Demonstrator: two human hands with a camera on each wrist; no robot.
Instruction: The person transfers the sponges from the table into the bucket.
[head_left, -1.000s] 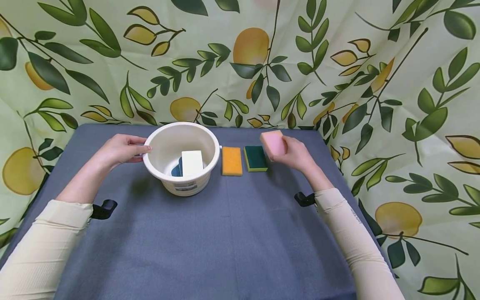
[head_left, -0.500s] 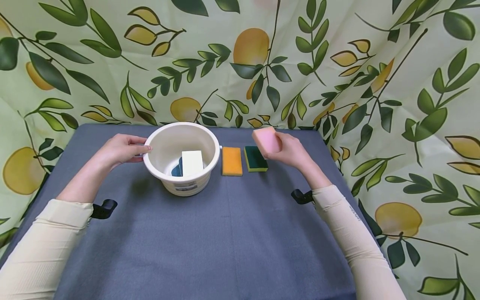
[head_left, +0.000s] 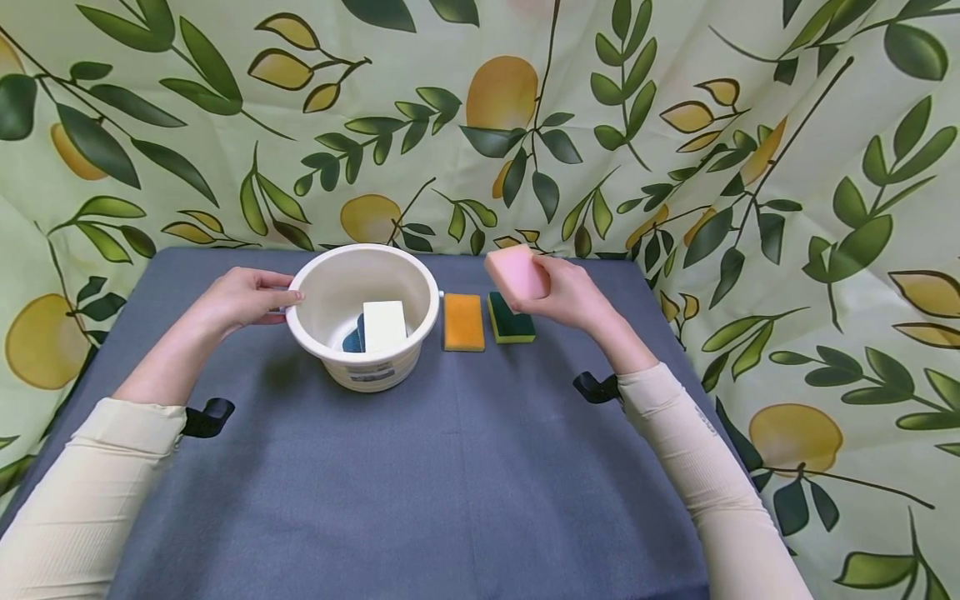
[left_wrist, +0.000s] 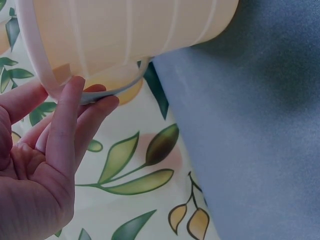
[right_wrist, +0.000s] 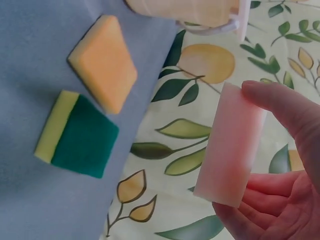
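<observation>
The left hand (head_left: 243, 302) pinches the left rim of a white bucket (head_left: 371, 379); in the left wrist view its fingers lie at the rim and handle (left_wrist: 131, 85). Inside the bucket are a white block (head_left: 385, 326) and a blue item (head_left: 352, 340). The right hand (head_left: 573, 293) holds a pink sponge (head_left: 516, 273) in the air, partly over the green and yellow sponge (head_left: 513, 327). In the right wrist view, thumb and fingers grip the pink sponge (right_wrist: 230, 147) by opposite edges. An orange sponge (head_left: 463, 322) lies between bucket and green sponge.
A blue-grey cloth (head_left: 420, 483) covers the table. Behind it and at the sides hangs a curtain (head_left: 420, 175) with a leaf and fruit print. A black strap (head_left: 209, 418) is at the left wrist, another (head_left: 596, 388) at the right.
The right hand has moved left with the pink sponge, which now overlaps the far part of the green sponge in the head view. The left hand and bucket have stayed in place.
</observation>
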